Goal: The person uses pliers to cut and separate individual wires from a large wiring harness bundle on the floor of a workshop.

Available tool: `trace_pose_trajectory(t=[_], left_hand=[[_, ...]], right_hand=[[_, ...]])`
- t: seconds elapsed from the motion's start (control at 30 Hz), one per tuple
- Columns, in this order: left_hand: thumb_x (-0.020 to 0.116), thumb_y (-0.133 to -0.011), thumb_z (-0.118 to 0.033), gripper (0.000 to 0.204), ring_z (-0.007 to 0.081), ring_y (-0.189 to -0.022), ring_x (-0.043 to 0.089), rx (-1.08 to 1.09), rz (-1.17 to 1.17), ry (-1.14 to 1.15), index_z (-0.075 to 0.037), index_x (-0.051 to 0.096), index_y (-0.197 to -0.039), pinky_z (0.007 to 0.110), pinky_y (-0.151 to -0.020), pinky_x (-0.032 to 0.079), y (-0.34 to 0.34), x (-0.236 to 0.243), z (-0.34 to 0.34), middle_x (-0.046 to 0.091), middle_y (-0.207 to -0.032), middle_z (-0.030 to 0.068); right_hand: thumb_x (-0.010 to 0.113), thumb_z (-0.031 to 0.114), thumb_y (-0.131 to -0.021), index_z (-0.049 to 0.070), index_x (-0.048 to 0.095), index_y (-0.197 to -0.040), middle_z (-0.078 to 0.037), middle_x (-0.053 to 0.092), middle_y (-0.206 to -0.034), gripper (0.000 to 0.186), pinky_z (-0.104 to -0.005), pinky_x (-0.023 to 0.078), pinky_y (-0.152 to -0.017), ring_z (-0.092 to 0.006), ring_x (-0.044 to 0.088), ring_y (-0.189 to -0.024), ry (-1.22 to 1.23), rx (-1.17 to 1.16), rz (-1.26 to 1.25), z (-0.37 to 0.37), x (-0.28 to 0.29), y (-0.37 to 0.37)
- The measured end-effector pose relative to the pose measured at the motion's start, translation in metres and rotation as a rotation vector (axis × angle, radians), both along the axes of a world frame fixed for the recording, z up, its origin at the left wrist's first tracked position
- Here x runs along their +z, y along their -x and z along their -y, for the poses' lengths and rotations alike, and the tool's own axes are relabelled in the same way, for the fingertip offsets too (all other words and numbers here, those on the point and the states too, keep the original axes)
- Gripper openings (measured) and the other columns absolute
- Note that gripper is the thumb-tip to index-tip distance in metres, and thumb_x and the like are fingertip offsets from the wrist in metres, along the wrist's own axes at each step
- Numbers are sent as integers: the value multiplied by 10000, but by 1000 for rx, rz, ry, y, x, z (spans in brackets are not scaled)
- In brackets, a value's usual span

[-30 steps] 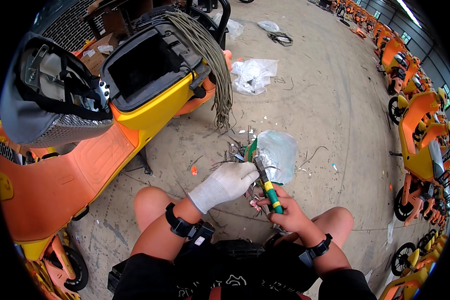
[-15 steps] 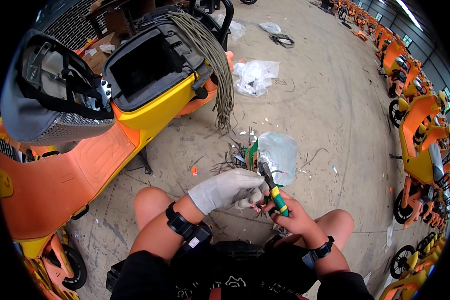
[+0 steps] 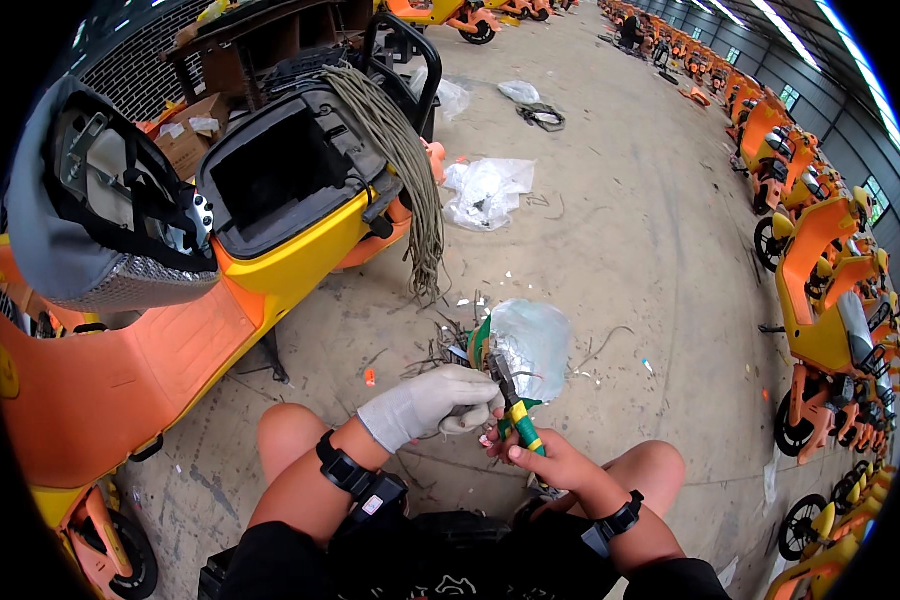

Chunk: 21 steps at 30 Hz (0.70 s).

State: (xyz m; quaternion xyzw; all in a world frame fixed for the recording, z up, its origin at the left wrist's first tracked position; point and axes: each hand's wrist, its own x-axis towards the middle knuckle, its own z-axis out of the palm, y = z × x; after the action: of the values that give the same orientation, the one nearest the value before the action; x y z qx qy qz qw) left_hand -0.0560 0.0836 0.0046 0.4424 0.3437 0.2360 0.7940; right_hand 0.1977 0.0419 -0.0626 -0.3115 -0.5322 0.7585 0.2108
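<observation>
My left hand [image 3: 425,405], in a pale knitted glove, has its fingers closed beside the metal jaws of the pliers [image 3: 525,425]; what they grip is too small to make out. My bare right hand [image 3: 542,460] is wrapped round the pliers' green-and-yellow handles. Just beyond both hands lies a plastic bag [image 3: 538,335] with a silvery inside and green edge, with dark wire scraps [image 3: 435,350] scattered to its left.
An orange-and-yellow scooter [image 3: 150,355] stands at left, a cable bundle [image 3: 390,140] draped over its rear. Rows of scooters [image 3: 820,300] line the right. A white plastic sheet [image 3: 485,195] lies ahead. A person [image 3: 630,32] crouches far off.
The view has tilted upward, so the scene sits lower in the picture. My left fingers have curled in beside the jaws since a second ago; my right hand still grips the pliers.
</observation>
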Motion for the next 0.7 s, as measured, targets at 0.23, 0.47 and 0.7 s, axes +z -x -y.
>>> trace_pose_trajectory(t=[0.23,0.47,0.7], left_hand=[[492,-994,-296,353,96,-455,396,-75,144,35,32,620,-969,241,-440,306,-3,-8,3,492,-574,35],[477,-995,-275,346,75,-450,380,-82,77,-64,35,627,-971,236,-435,291,-6,8,3,476,-558,6],[475,-988,-315,364,56,-465,384,-96,-46,-58,12,636,-985,215,-430,318,-5,10,2,492,-591,-17]], right_hand=[[626,68,-926,21,588,-964,-118,540,-1261,71,-352,449,-948,-190,586,-1066,-46,47,-102,2,-5,-7],[578,-36,-846,21,625,-929,-143,476,-1338,110,-370,432,-989,-237,578,-1139,27,209,-195,-2,4,-8],[569,-59,-775,17,670,-983,-143,391,-1462,243,-401,374,-1065,-274,459,-1314,-137,109,-64,-1,11,-6]])
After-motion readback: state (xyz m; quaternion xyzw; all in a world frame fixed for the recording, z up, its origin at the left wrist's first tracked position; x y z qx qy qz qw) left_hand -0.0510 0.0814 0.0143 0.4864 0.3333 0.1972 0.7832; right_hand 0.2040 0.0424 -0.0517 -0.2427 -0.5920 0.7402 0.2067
